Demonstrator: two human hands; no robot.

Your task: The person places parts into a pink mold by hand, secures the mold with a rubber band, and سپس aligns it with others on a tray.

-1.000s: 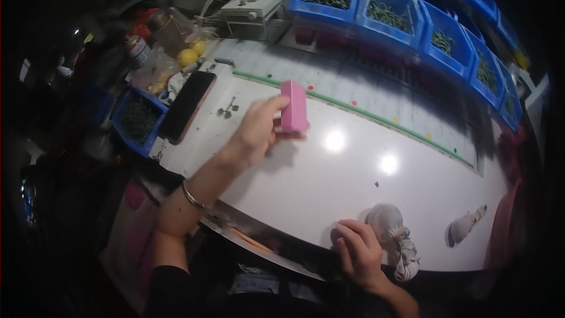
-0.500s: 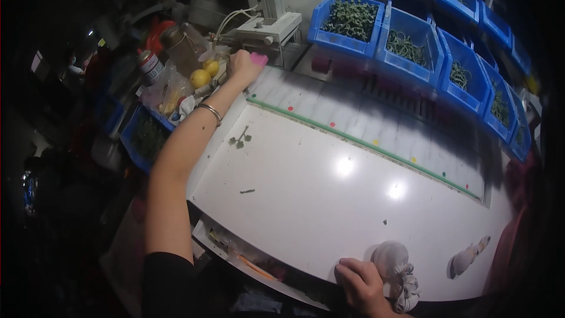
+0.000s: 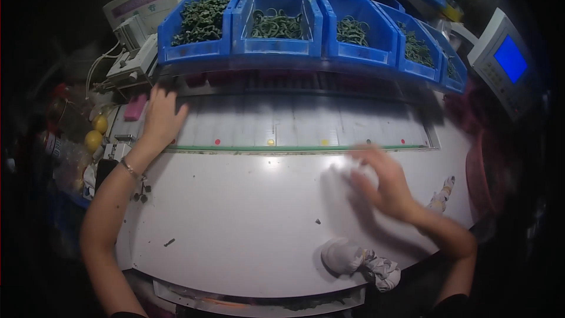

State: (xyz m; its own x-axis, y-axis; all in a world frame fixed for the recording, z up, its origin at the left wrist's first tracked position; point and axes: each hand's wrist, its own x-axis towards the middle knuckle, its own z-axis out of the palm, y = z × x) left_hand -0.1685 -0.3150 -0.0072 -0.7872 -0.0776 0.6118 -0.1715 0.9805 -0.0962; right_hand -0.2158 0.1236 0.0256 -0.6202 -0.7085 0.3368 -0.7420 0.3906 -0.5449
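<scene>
Head camera shows the pink block just left of the nearer left hand, long axis running roughly front to back, the right hand well apart, both loosely open with nothing visible in them.

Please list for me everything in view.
Block: one, pink, back left
Board: one, whitish, table's back
Bins: at least five, blue, back
Greens: uncountable, green, in bins
Machine: one, white, back left
Balls: two, yellow, far left
Screen: one, blue, right
Bundles: two, whitish, on table
Sprig: one, dark, table's left
Table: one, white, centre
Drawer: one, pale, front
Clutter: uncountable, mixed, far left
Left hand: one, bare, beside block
Right hand: one, bare, over table
</scene>
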